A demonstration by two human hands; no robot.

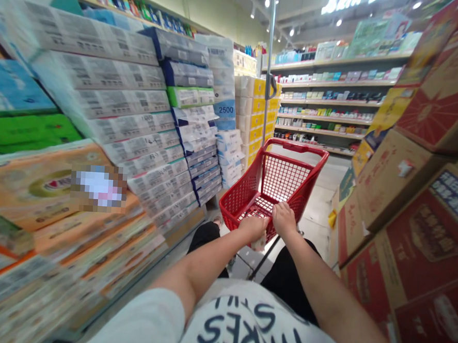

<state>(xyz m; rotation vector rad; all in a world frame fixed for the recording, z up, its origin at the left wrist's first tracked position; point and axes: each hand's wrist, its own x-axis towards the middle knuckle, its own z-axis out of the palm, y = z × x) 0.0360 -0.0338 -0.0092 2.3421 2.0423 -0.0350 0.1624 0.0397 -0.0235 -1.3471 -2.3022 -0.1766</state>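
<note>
A red plastic shopping cart (285, 170) with a grid-patterned basket stands directly in front of my body. Both arms stretch forward to its near end. My left hand (253, 228) is closed at the near rim, and something small and pale, which I cannot make out, shows just under its fingers. Close beside it, my right hand (284, 219) is also closed around the near edge of the cart. The fingers' undersides are hidden on both hands. At the cart's far end rises a raised red bar (295, 146).
Stacked tissue packs (129, 93) line the left side, with orange packs (49, 186) nearer me. Piled cardboard boxes (399, 187) border the right. Pale tiled floor (322, 198) runs between them. Behind the cart are a metal pole (270, 50) and stocked shelves (331, 84).
</note>
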